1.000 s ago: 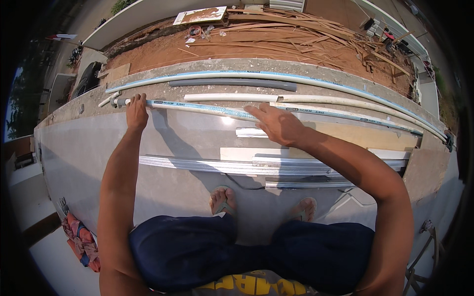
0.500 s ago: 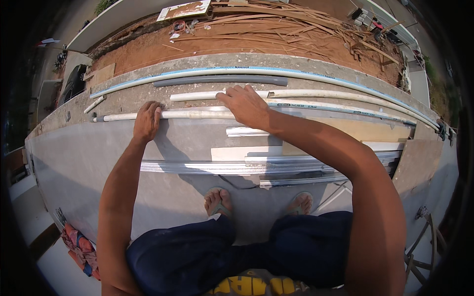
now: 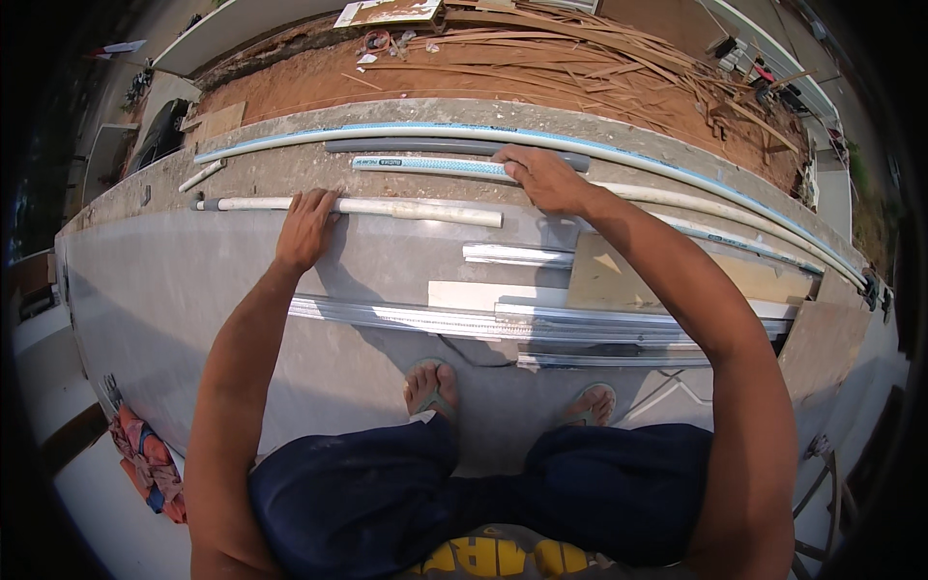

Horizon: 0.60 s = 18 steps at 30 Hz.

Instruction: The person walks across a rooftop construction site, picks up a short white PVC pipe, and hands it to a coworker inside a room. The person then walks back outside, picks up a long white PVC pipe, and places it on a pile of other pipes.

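My left hand (image 3: pixel 307 230) lies over a short white plastic pipe (image 3: pixel 416 210) with a grey fitting at its left end, the fingers curled across it. My right hand (image 3: pixel 549 180) is closed on the end portion of another white pipe (image 3: pixel 425 166), farther away, which has blue printing along its top. Its fingers cover where this pipe runs on toward the right. Behind it lie a dark grey pipe (image 3: pixel 387 147) and a long white pipe with a blue stripe (image 3: pixel 290 144).
A small pipe offcut (image 3: pixel 202 176) lies at the left. Metal channels (image 3: pixel 406 317) and a tan board (image 3: pixel 619 271) lie between me and the pipes. Past the concrete edge (image 3: pixel 445 108), timber planks (image 3: pixel 570 58) cover red soil lower down. Bundled cloth (image 3: pixel 150 464) sits at lower left.
My right hand has moved right and away from the short pipe. The farther white pipe has turned, showing its blue printing. My left hand stays on the short pipe. The view has shifted slightly.
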Motion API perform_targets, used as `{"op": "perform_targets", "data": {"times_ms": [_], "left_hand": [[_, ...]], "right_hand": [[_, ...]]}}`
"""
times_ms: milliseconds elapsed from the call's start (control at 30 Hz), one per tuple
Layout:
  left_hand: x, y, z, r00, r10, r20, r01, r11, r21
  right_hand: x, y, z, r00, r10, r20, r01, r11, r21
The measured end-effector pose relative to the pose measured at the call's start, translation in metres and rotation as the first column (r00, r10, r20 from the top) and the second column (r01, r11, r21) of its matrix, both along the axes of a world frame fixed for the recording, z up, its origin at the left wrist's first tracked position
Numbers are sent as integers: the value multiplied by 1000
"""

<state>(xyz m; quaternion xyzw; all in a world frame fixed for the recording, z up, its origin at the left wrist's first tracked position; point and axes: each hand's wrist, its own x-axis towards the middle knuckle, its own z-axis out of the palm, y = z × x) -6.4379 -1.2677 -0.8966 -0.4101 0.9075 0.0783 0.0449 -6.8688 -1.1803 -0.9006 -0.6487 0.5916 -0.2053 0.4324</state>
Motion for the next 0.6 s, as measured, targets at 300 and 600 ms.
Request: {"op": "perform_targets", "data": {"times_ms": [300, 600], "left_hand": [[-16, -17, -10, 999, 51, -15, -52, 995, -83], [-19, -19, -10, 992, 96, -77, -96, 995, 8]], "right_hand": [[-32, 26, 51, 988, -96, 123, 95, 995, 15], [-67, 71, 94, 967, -142, 210, 159, 985, -63]]}}
